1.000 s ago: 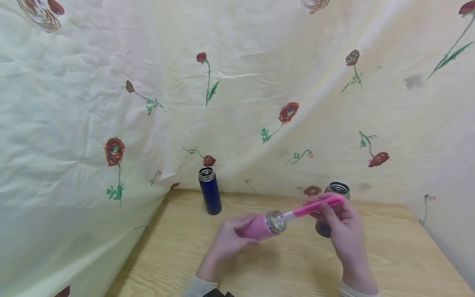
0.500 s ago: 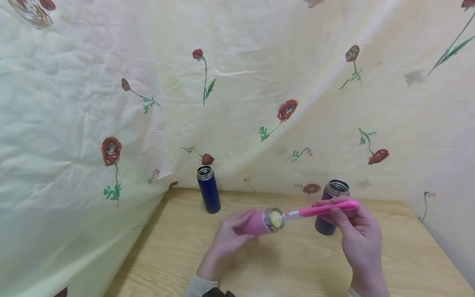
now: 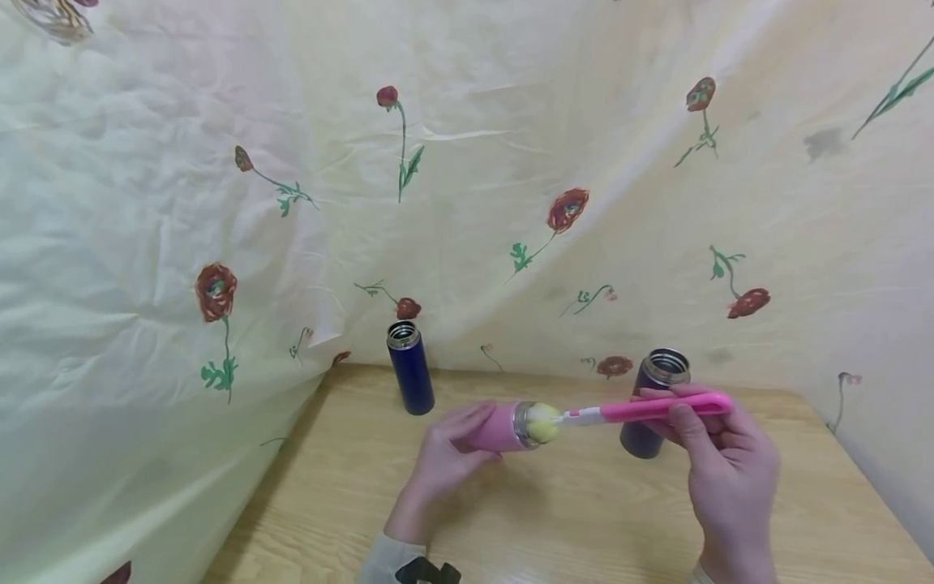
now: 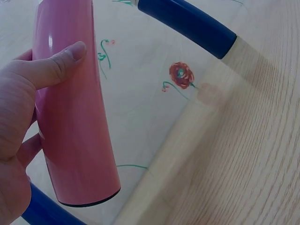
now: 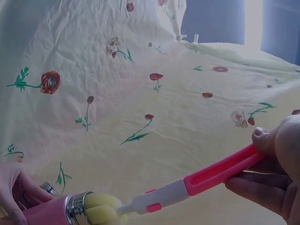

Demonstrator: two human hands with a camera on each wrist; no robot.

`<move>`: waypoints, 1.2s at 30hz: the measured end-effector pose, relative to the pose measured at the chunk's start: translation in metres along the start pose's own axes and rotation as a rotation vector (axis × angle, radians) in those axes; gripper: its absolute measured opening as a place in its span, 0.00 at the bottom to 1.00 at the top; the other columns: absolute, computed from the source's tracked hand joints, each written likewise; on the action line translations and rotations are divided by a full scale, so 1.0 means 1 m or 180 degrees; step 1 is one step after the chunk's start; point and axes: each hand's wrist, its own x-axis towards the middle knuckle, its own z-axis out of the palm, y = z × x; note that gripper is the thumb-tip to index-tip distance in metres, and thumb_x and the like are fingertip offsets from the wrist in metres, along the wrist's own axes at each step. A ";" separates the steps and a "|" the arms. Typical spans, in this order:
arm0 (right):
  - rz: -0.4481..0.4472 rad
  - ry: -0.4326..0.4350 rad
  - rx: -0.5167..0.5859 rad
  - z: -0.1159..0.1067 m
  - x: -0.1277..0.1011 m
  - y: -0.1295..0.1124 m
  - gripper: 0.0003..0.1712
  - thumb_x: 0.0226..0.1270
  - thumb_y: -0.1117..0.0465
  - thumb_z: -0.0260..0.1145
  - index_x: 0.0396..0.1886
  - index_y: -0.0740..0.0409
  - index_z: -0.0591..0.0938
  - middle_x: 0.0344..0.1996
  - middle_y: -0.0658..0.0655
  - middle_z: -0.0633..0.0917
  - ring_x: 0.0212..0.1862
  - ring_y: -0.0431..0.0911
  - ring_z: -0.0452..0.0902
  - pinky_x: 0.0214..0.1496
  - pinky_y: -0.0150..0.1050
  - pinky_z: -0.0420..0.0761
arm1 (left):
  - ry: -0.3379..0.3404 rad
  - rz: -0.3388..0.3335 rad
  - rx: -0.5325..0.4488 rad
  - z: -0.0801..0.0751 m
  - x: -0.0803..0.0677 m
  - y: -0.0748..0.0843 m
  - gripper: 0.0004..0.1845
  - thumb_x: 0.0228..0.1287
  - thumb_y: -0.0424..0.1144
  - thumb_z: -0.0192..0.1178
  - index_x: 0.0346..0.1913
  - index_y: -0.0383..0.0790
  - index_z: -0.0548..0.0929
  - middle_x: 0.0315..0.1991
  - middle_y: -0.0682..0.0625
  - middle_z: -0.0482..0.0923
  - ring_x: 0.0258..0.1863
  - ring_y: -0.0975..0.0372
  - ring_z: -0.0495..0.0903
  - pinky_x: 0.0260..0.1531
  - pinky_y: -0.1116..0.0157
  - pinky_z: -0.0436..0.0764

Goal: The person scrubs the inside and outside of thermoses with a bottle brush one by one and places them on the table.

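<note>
Change: since a second ago the right hand (image 3: 730, 462) has drawn to the right, pulling the bottle brush (image 3: 627, 411) outward; its yellow sponge head (image 3: 541, 422), earlier deep inside, now bulges out of the mouth of the pink flask (image 3: 503, 428).
Floral cloth (image 3: 146, 203): cream sheet with red flowers, hung as a backdrop behind and to the left of the desk (image 3: 584, 519).
Blue flask (image 3: 411, 367): stands upright and uncapped at the back left of the desk, just before the cloth, apart from both hands.
Left hand (image 3: 445, 458): fingers and thumb wrapped round the pink flask's body; in the left wrist view the thumb (image 4: 56, 65) lies across the pink barrel.
Pink flask: held lying sideways above the desk, steel mouth turned to the right.
Bottle brush: pink handle with a white neck, nearly level, spanning from flask mouth to right hand.
Dark flask (image 3: 651, 401): upright, open-topped, at the back right; the brush handle and the right hand's fingers cross in front of it and hide part of it.
Right hand: fingers pinched round the far end of the pink handle.
</note>
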 end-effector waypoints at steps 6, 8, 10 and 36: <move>-0.0011 0.0307 0.0041 0.002 -0.001 -0.004 0.15 0.73 0.75 0.68 0.53 0.85 0.80 0.41 0.64 0.93 0.38 0.49 0.93 0.41 0.41 0.89 | -0.0036 0.0209 0.0048 -0.002 0.001 -0.001 0.39 0.48 0.29 0.84 0.68 0.42 0.84 0.67 0.55 0.82 0.69 0.53 0.79 0.73 0.51 0.73; 0.0062 0.0423 0.0087 0.003 -0.001 -0.005 0.16 0.73 0.74 0.69 0.53 0.84 0.81 0.41 0.65 0.92 0.38 0.50 0.93 0.41 0.42 0.88 | -0.0064 0.0254 0.0046 -0.002 0.000 -0.001 0.40 0.48 0.29 0.84 0.69 0.42 0.84 0.68 0.54 0.82 0.69 0.53 0.79 0.73 0.50 0.74; 0.0153 0.0518 0.0128 0.003 -0.001 -0.005 0.17 0.73 0.72 0.70 0.54 0.82 0.81 0.43 0.66 0.92 0.39 0.51 0.93 0.42 0.43 0.88 | -0.0093 0.0255 0.0022 -0.001 -0.001 0.000 0.40 0.49 0.30 0.83 0.70 0.43 0.83 0.68 0.53 0.82 0.69 0.52 0.79 0.72 0.50 0.74; -0.0699 -0.1796 -0.0068 0.039 -0.004 0.045 0.19 0.65 0.88 0.64 0.49 0.71 0.86 0.42 0.66 0.92 0.46 0.47 0.92 0.51 0.36 0.89 | -0.0272 0.0444 -0.0268 0.003 0.000 0.013 0.39 0.47 0.29 0.85 0.67 0.38 0.85 0.64 0.50 0.84 0.65 0.53 0.83 0.69 0.53 0.78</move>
